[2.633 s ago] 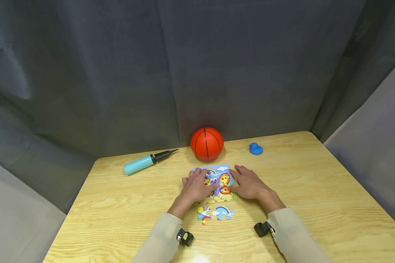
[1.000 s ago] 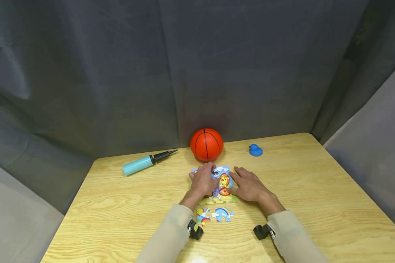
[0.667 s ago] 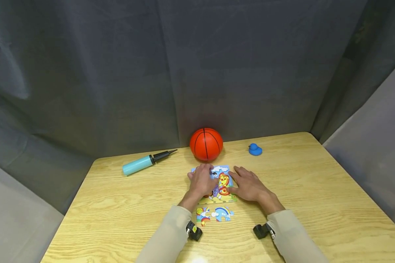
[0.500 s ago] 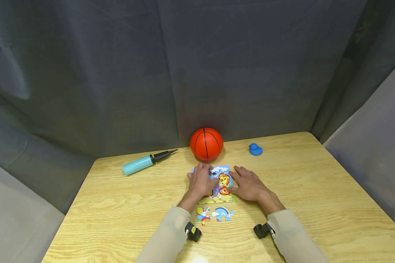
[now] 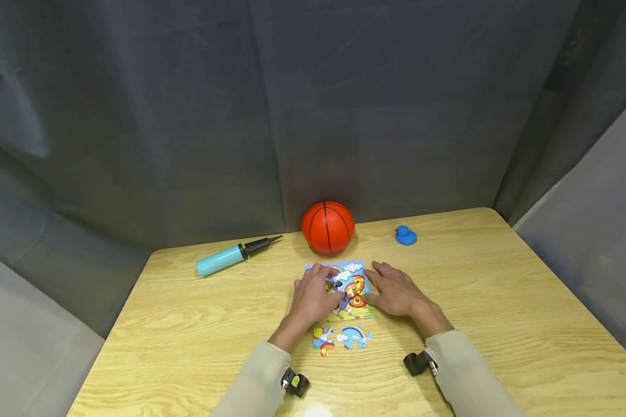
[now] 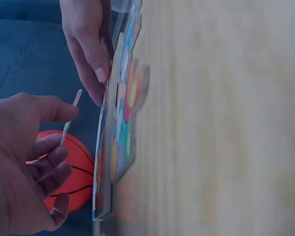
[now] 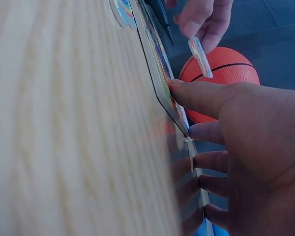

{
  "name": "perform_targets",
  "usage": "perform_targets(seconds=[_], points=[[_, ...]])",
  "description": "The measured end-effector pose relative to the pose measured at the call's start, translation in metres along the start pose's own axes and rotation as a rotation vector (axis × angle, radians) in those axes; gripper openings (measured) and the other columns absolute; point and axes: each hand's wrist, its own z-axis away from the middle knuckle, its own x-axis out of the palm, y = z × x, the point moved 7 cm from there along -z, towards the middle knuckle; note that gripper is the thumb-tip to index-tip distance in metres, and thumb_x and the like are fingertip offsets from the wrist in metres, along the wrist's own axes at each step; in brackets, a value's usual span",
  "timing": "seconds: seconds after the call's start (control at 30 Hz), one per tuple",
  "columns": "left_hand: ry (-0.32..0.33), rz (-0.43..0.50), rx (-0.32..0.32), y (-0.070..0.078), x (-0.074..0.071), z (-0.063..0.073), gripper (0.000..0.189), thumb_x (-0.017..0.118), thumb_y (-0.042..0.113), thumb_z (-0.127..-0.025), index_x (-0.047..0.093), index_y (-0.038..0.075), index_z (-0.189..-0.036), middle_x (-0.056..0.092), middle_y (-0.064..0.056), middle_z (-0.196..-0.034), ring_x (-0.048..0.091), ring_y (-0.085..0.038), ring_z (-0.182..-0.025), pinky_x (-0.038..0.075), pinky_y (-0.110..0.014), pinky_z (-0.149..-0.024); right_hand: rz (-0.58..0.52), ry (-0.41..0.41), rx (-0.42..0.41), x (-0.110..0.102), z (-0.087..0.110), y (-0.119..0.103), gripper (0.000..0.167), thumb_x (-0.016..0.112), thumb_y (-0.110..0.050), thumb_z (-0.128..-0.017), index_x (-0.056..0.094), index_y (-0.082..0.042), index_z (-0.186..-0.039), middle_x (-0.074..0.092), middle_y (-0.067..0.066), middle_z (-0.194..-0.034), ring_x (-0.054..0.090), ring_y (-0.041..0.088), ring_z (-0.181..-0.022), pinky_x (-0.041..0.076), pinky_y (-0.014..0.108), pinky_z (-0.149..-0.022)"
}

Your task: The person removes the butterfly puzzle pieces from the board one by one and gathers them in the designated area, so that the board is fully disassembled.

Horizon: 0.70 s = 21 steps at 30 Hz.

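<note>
In the head view, a butterfly jigsaw puzzle (image 5: 362, 314) lies in its shallow board on the wooden table. My left hand (image 5: 310, 294) is over its left part and hides that side. Thumb and fingers pinch one thin puzzle piece (image 6: 70, 118); in the right wrist view this piece (image 7: 200, 58) is raised clear of the board. My right hand (image 5: 396, 291) rests at the board's right edge, its thumb (image 7: 196, 96) on the puzzle and its other fingers spread beyond the edge. Loose joined pieces, one rainbow piece (image 5: 352, 337) among them, lie in front of the board.
An orange toy basketball (image 5: 328, 227) sits just behind the puzzle. A turquoise hand pump (image 5: 221, 262) with a black nozzle lies at the back left. To the back right is a blue rubber duck (image 5: 406, 236). Grey curtains (image 5: 198, 127) hang behind the table.
My left hand has drawn back to the left from the puzzle's upper middle, with a piece raised between its fingertips. The right hand has stayed at the board's right edge.
</note>
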Motion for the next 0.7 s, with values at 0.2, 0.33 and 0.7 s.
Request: perform_targets(seconds=[0.2,0.33,0.7], points=[[-0.012,-0.019,0.068,0.014,-0.003,0.016,0.042,0.076,0.032,-0.077,0.065,0.023,-0.116,0.061,0.009,-0.11,0.058,-0.014,-0.102,0.035,-0.034,-0.079,-0.007,0.01,-0.007,0.003,-0.002,0.002,0.064,0.057,-0.045,-0.093,0.041,-0.013,-0.147,0.029,0.019,-0.157,0.025,0.041,-0.144,0.021,0.059,-0.113],[-0.033,-0.055,0.124,0.024,-0.001,0.025,0.041,0.077,0.035,-0.076,0.066,0.023,-0.113,0.061,0.008,-0.105,0.056,-0.011,-0.094,0.035,-0.032,-0.075,-0.002,0.011,-0.005,0.004,-0.002,0.003,0.06,0.056,-0.039,-0.095,0.042,-0.014,-0.147,0.029,0.018,-0.157,0.025,0.04,-0.145,0.021,0.059,-0.114],[-0.118,-0.134,0.216,0.046,0.011,0.042,0.039,0.08,0.04,-0.073,0.067,0.027,-0.107,0.061,0.012,-0.099,0.056,-0.008,-0.096,0.038,-0.034,-0.077,-0.022,0.029,-0.029,-0.001,-0.003,0.003,0.061,0.058,-0.042,-0.094,0.044,-0.014,-0.145,0.03,0.019,-0.156,0.025,0.04,-0.144,0.021,0.061,-0.113]])
